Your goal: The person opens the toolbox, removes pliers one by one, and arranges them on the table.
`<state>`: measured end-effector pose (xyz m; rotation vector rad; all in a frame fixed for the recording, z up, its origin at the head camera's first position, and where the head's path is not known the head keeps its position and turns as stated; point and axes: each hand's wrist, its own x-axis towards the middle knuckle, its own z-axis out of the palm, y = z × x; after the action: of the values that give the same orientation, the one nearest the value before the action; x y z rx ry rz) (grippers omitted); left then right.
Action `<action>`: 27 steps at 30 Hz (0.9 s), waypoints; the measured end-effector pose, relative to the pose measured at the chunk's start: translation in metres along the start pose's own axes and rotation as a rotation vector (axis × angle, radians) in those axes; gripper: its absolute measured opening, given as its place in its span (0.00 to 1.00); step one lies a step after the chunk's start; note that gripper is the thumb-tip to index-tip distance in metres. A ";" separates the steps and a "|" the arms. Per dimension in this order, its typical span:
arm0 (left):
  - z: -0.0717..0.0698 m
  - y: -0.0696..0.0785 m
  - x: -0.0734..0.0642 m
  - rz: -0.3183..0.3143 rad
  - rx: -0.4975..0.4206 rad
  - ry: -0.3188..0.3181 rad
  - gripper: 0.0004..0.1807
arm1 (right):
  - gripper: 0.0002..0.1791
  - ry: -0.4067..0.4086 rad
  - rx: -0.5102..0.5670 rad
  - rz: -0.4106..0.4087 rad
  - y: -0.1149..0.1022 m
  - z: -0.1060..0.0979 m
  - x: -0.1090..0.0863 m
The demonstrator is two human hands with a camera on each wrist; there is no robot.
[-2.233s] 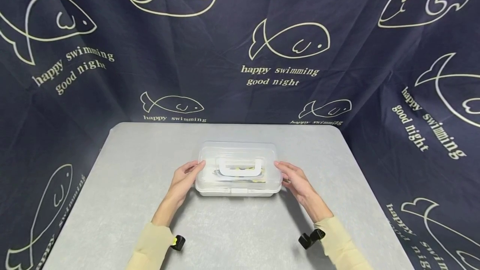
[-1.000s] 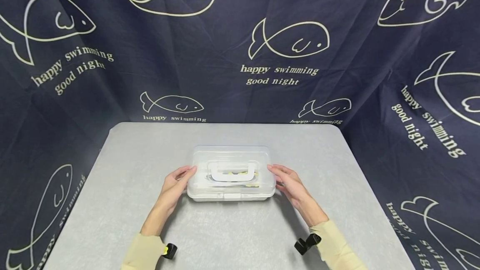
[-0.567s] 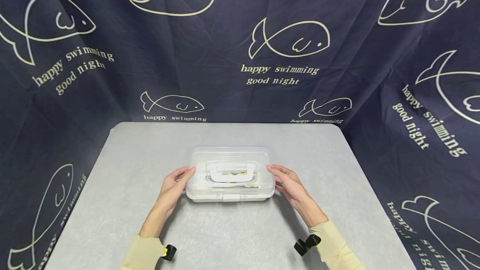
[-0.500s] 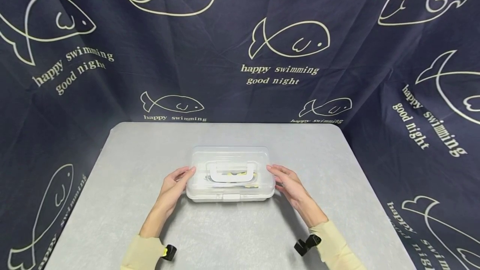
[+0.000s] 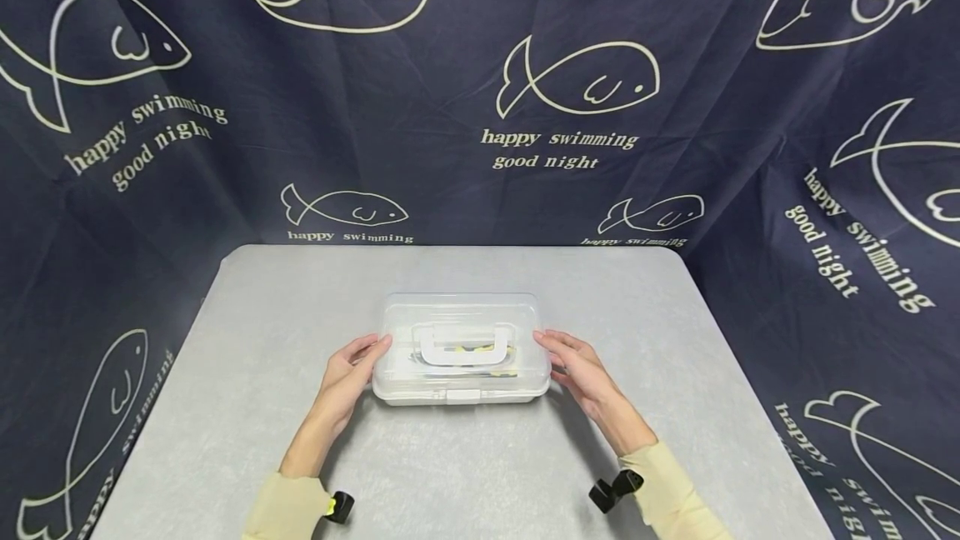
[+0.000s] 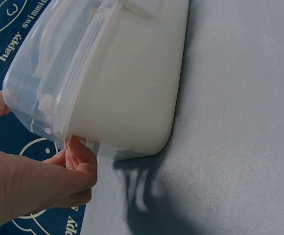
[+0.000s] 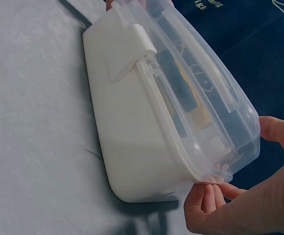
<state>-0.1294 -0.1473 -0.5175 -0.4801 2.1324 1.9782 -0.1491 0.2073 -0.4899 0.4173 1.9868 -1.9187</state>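
A white plastic storage box (image 5: pixel 397 394) with a clear lid (image 5: pixel 461 300) sits on the table, its carrying handle (image 5: pixel 463 359) folded flat. The front latch (image 5: pixel 462 396) faces me and looks fastened. My left hand (image 5: pixel 347 377) grips the box's left end, thumb on the lid and curled fingers (image 6: pixel 81 159) under the lid's rim. At the opposite end, my right hand (image 5: pixel 587 373) holds it likewise, with its fingers (image 7: pixel 205 200) tucked below the rim. Yellow and dark items (image 7: pixel 196 98) show through the lid; their kind is unclear.
The grey table (image 5: pixel 285 298) extends around the box on every side. A dark blue curtain (image 5: pixel 442 107) with fish drawings and lettering hangs behind the table and along both sides. Black wrist cameras (image 5: pixel 341 507) are strapped over the pale sleeves (image 5: pixel 288 507).
Between the first and second frames, both hands moved the box slightly left and towards me. Since then the box and hands have stayed practically still, with the hold unchanged.
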 end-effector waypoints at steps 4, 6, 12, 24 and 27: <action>-0.001 0.001 -0.002 0.018 0.018 -0.006 0.43 | 0.42 -0.011 0.005 -0.011 -0.001 0.002 -0.002; -0.001 0.002 -0.003 0.024 0.025 -0.007 0.44 | 0.41 -0.013 0.006 -0.012 -0.001 0.002 -0.002; -0.001 0.002 -0.004 0.016 0.025 0.000 0.42 | 0.39 -0.012 0.020 0.001 -0.002 0.002 -0.003; 0.000 0.000 -0.005 0.028 0.028 0.007 0.39 | 0.39 -0.022 0.017 -0.004 0.001 -0.001 -0.003; 0.000 -0.001 -0.005 0.033 0.042 0.006 0.40 | 0.40 -0.025 0.010 -0.016 0.003 -0.001 -0.002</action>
<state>-0.1240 -0.1466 -0.5164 -0.4471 2.1949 1.9472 -0.1463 0.2083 -0.4915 0.3787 1.9717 -1.9345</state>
